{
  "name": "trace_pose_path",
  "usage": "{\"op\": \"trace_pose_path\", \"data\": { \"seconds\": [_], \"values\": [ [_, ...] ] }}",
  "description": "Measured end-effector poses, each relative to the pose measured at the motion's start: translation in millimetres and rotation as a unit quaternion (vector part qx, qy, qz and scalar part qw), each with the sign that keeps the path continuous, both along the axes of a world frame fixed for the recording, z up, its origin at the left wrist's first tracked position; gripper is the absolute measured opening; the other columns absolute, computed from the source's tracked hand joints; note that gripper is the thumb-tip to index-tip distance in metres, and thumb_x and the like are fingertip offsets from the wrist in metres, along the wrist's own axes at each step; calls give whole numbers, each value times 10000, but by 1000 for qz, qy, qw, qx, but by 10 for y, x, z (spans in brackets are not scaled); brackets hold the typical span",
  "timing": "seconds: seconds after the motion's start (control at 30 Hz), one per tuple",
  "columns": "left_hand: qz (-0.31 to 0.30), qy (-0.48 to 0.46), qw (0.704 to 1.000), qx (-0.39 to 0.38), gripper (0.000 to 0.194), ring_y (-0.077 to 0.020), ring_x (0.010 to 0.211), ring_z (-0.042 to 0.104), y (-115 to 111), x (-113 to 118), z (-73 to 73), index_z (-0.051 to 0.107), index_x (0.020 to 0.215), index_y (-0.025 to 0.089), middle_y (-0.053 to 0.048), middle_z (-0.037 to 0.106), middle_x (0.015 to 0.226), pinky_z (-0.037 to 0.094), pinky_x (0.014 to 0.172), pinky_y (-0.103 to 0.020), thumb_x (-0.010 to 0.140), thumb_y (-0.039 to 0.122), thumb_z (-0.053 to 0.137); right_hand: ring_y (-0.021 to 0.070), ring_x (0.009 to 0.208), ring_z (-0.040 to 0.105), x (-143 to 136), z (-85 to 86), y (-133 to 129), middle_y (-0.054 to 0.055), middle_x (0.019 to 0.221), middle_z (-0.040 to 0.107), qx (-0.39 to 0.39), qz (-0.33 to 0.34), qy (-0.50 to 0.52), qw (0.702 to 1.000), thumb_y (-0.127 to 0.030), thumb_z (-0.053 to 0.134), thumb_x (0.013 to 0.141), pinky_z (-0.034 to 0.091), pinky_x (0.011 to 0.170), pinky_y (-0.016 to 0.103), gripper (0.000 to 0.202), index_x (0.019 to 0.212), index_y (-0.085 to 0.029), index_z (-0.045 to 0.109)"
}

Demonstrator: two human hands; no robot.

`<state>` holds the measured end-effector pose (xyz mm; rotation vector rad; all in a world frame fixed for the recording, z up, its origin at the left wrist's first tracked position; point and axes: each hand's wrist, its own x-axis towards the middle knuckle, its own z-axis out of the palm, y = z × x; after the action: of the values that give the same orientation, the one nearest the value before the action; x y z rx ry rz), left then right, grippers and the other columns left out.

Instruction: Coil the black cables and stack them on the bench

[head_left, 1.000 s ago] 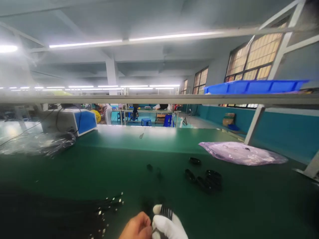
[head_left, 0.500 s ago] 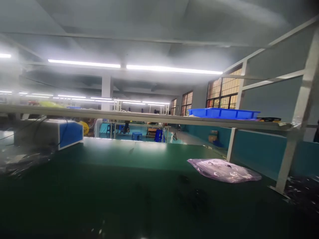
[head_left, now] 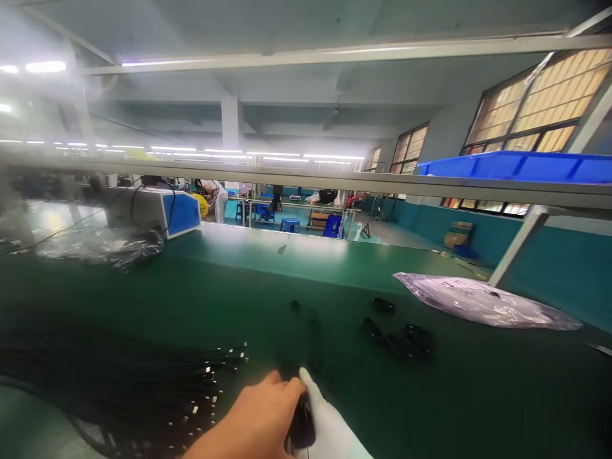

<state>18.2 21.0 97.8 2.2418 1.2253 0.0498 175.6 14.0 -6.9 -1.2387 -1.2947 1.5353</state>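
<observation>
Holding a black item between bare left hand, with fingers curled onto it, and white-gloved right hand, with thumb extended, other fingers hidden. Low over green bench, right of pale-tipped black cables, nearer than black coils.

Place: factory workshop
Desk: long, green-topped; dark bundle of cable-like strands towards near left corner, blue-sided machine by far edge
Shelf: above desk, carrying blue tray
Ceiling: rows of tube lights
Floor beyond far edge: low blue stool
</observation>
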Motion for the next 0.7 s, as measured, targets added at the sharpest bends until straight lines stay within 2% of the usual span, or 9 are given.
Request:
{"op": "trace_pose_path", "data": {
  "seconds": [0.07, 0.13, 0.2, 0.37, 0.47, 0.53, 0.57, 0.63, 0.7],
  "values": [
    [-16, 24, 999, 19, 544, -330, 968, 540, 14, 15, 25, 591, 1105, 183, -119, 628, 998, 469, 786, -418, 574, 234, 695, 321, 1138, 510, 2, -9, -20, 125, 1129, 607, 16, -47, -71, 996, -253, 772, 539, 344, 990, 412, 1056, 1450, -162, 245],
    [-20, -1, 1000, 22, 536, -288, 859, 573, 21, 17, 38, 595, 1085, 211, -94, 606, 996, 483, 733, -386, 573, 295, 727, 305, 1109, 535, -9, -15, -21, 129, 1142, 606, 39, -75, -90, 992, -264, 791, 525, 352, 988, 392, 1110, 1464, -160, 208],
    [-26, -13, 999, 31, 537, -266, 812, 578, 17, 41, 34, 596, 1076, 230, -75, 604, 973, 487, 703, -363, 566, 322, 738, 286, 1039, 575, -37, -23, -5, 119, 1088, 631, 50, -70, -54, 995, -272, 803, 522, 384, 949, 372, 1137, 1471, -160, 186],
    [-55, 88, 988, 111, 465, -337, 846, 573, 81, 137, -24, 647, 939, 149, -136, 652, 863, 491, 661, -387, 498, 268, 736, 245, 788, 627, -99, 65, 3, 41, 794, 665, 45, -49, -40, 997, -311, 725, 626, 444, 817, 363, 964, 1453, -166, 252],
    [-69, 29, 997, 33, 447, -280, 738, 611, 241, 40, -92, 662, 944, 174, -99, 681, 871, 476, 603, -326, 523, 316, 714, 240, 833, 612, -73, 262, -45, 42, 882, 661, 93, -72, -137, 984, -208, 686, 594, 436, 840, 355, 850, 1388, -207, 383],
    [-72, -56, 995, -46, 286, -207, 658, 610, 336, -58, -166, 678, 902, 210, -32, 700, 814, 448, 555, -262, 639, 281, 590, 231, 856, 584, -44, 411, -87, 41, 911, 634, 141, -92, -196, 966, -165, 634, 589, 427, 835, 341, 571, 1155, -232, 600],
    [-68, -93, 990, -75, 250, -180, 633, 604, 360, -96, -210, 685, 857, 220, -4, 702, 773, 433, 539, -239, 676, 232, 513, 227, 870, 565, -34, 473, -108, 42, 937, 613, 154, -93, -180, 967, -141, 624, 568, 422, 830, 332, 438, 995, -232, 657],
    [-42, -136, 985, -100, 269, -154, 611, 595, 350, -129, -299, 683, 741, 225, 17, 695, 698, 421, 538, -223, 677, 158, 430, 230, 895, 543, -29, 552, -149, 50, 1006, 573, 140, -62, -61, 986, -138, 652, 519, 430, 801, 327, 256, 762, -217, 640],
    [-12, -148, 981, -122, 210, -152, 572, 581, 284, -114, -360, 643, 628, 222, 13, 670, 620, 421, 532, -231, 652, 147, 448, 249, 940, 549, -41, 566, -180, 71, 1099, 544, 82, -20, 90, 992, -234, 720, 512, 448, 799, 357, 265, 744, -211, 594]
  ]
}}
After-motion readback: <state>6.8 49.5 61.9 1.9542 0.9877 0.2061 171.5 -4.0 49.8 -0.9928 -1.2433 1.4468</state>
